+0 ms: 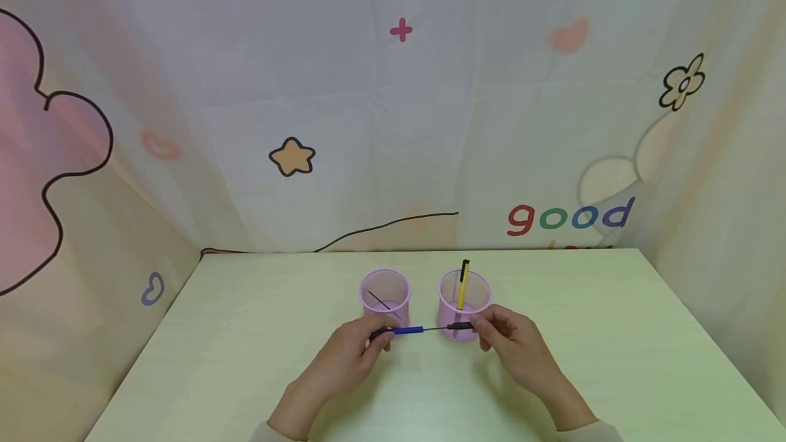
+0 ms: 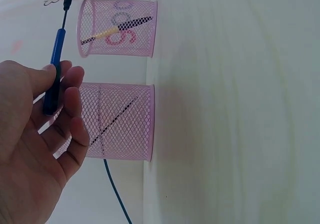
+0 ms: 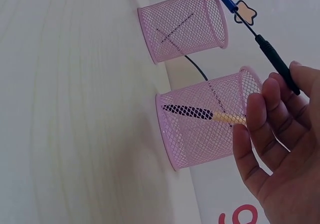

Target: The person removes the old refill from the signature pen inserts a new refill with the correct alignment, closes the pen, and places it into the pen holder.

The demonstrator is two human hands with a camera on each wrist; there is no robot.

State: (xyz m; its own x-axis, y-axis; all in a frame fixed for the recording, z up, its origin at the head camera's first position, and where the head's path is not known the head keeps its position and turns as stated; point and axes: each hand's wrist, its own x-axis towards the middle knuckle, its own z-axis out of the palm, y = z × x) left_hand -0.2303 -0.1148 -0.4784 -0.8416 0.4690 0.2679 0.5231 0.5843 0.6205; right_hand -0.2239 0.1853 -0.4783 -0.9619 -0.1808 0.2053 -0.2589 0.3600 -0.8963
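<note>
In the head view my left hand point(image 1: 346, 357) pinches the blue tube point(image 1: 408, 330) near its dark end. Opposite it, my right hand point(image 1: 518, 346) pinches a slim black ridged grip point(image 1: 459, 326) between thumb and fingertips. A thin dark rod point(image 3: 246, 22) runs from the black grip into the open end of the blue tube, so the two pieces lie in one line. Behind the hands stand two pink mesh cups. The left cup point(image 1: 402, 312) holds a thin dark stick point(image 1: 377, 299); the right cup point(image 1: 445, 316) holds a yellow-and-black pen-like tool point(image 1: 462, 288), leaning upright.
Both cups stand side by side on a pale wooden table point(image 1: 245, 333). A printed curtain point(image 1: 344, 87) hangs behind the table's far edge, with more fabric along the left and right sides.
</note>
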